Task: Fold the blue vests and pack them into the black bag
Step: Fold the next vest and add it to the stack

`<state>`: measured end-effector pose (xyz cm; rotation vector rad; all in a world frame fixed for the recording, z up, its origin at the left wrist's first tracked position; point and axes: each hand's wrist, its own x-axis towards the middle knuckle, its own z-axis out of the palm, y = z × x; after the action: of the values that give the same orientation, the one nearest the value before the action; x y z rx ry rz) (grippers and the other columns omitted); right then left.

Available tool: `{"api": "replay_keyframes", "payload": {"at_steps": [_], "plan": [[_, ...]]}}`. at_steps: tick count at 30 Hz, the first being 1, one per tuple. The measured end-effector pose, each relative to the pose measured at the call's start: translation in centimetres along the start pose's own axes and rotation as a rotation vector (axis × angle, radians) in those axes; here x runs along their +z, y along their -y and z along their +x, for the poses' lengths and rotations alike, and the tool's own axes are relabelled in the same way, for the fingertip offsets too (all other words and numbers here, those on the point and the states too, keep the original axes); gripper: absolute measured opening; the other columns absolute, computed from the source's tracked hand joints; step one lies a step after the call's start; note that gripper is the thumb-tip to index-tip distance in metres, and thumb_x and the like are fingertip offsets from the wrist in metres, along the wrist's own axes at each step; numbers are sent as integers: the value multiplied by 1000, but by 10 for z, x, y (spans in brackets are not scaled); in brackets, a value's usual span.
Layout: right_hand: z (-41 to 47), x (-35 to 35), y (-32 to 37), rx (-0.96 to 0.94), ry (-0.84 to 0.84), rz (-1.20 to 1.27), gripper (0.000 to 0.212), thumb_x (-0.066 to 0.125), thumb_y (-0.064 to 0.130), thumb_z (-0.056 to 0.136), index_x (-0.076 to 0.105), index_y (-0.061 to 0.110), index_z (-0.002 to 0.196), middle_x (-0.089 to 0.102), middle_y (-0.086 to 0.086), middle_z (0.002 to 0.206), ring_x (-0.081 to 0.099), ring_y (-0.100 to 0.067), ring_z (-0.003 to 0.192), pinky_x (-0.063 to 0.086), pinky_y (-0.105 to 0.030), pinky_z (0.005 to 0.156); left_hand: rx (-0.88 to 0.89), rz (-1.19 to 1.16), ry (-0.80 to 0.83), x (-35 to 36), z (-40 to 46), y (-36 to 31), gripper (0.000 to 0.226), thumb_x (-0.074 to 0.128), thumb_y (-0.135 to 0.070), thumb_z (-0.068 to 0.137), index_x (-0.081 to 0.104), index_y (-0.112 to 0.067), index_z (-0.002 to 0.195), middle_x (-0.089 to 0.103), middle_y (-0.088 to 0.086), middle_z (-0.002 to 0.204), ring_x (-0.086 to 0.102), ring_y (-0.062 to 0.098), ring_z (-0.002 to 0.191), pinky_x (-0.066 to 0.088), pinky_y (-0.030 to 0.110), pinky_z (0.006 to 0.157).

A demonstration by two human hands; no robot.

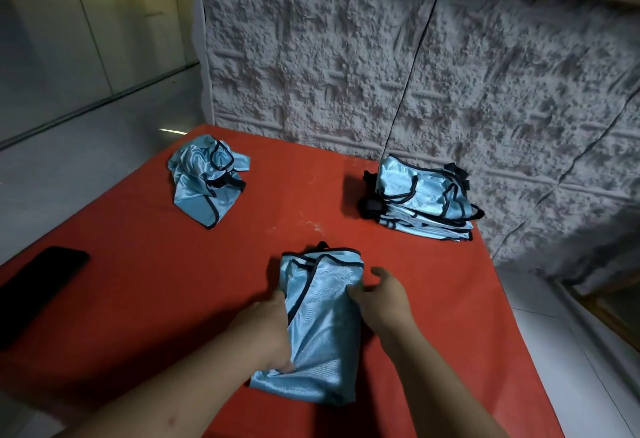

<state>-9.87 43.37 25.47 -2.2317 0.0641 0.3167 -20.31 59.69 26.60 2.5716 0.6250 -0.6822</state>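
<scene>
Near the front edge of the red table (pixel 145 285), right below us, lies the blue vest (pixel 322 326) we are working on, already narrowed into a long strip with its black-trimmed collar end pointing away from us. Our left hand (pixel 273 330) rests on the strip's left edge; its fingertips disappear into the cloth, so we cannot tell whether they pinch a layer or only press it flat, though pinning that side would keep the slippery fabric from sliding. Our right hand (pixel 377 295) sits at the opposite edge with loosely spread fingers touching the cloth and grasping nothing, which we read as smoothing or steadying the fold. We judge the next step to be a crosswise fold that brings this strip down to the size of the finished ones. Those finished ones form a neat stack of folded vests (pixel 426 202) at the far right of the table, close to the textured wall panel (pixel 381 67), out of the way of the folding area. Something black shows under and behind that stack; it may be the bag, but we cannot be sure. At the far left a crumpled vest (pixel 204 178) waits unfolded, well apart from the stack, so done and undone stay separate. A dark phone (pixel 38 292) lies at the table's left edge.
</scene>
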Motion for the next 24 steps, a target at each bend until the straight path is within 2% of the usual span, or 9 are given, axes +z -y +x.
{"api": "replay_keyframes", "payload": {"at_steps": [3, 6, 8, 11, 14, 17, 19, 21, 24], "plan": [[15, 1, -2, -107, 63, 41, 85, 84, 23, 77, 43, 19, 151, 66, 10, 109, 67, -18, 106, 55, -41, 97, 41, 62, 24, 1, 0, 3, 124, 90, -24, 70, 4, -25, 159, 50, 6, 148, 56, 25, 129, 49, 33, 104], [27, -5, 7, -254, 205, -2, 94, 86, 17, 73, 38, 23, 154, 57, 5, 135, 59, -16, 121, 50, -33, 103, 197, 122, 20, -5, -5, 8, 63, 63, -8, 86, 36, -31, 137, 61, 2, 122, 63, 25, 106, 54, 35, 87], [32, -9, 13, -274, 291, -256, 95, 87, 23, 71, 39, 17, 153, 59, -4, 139, 58, -21, 124, 48, -29, 100, 291, 225, -6, -13, -9, 8, 55, 50, -2, 88, 42, -34, 131, 61, 2, 109, 63, 28, 94, 49, 36, 72], [29, -22, 16, -140, 348, -561, 68, 87, 38, 67, 64, 10, 124, 71, -7, 109, 68, -21, 95, 54, -26, 72, 260, 357, -258, -29, 1, 11, 78, 53, -3, 88, 29, -43, 151, 61, 3, 129, 60, 30, 116, 51, 37, 88], [20, -36, 12, -1, 408, -596, 44, 84, 44, 69, 70, 10, 93, 66, -3, 71, 60, -15, 56, 44, -21, 46, 42, 287, -460, -41, 15, 18, 69, 53, -4, 89, 30, -31, 148, 53, 6, 128, 52, 31, 117, 51, 43, 93], [13, -38, 3, -53, 292, -649, 42, 81, 50, 68, 63, 14, 80, 65, -6, 76, 61, -21, 65, 43, -26, 54, -123, 109, -368, -43, 12, 15, 33, 42, -33, 104, 43, -16, 133, 58, 14, 126, 60, 34, 113, 53, 44, 92], [8, -32, -4, -75, 208, -601, 37, 81, 45, 69, 59, 16, 74, 62, -4, 72, 59, -22, 66, 39, -26, 51, -101, 104, -194, -32, 6, 9, 53, 33, -56, 104, 45, -15, 137, 56, 15, 138, 60, 32, 120, 52, 37, 89], [5, -23, -9, -25, 197, -456, 34, 82, 37, 69, 59, 13, 71, 60, -2, 67, 57, -19, 60, 37, -24, 44, -104, 6, -182, -22, 0, 8, 75, 50, -63, 96, 41, -6, 144, 55, 14, 142, 60, 29, 123, 48, 32, 86], [3, -16, -14, 93, 188, -161, 40, 91, 32, 60, 70, 5, 80, 70, -6, 77, 66, -19, 68, 51, -27, 55, -134, -103, -276, -14, 7, 17, 71, 78, -39, 85, 40, -9, 137, 58, 10, 138, 59, 27, 125, 48, 31, 97]]}}
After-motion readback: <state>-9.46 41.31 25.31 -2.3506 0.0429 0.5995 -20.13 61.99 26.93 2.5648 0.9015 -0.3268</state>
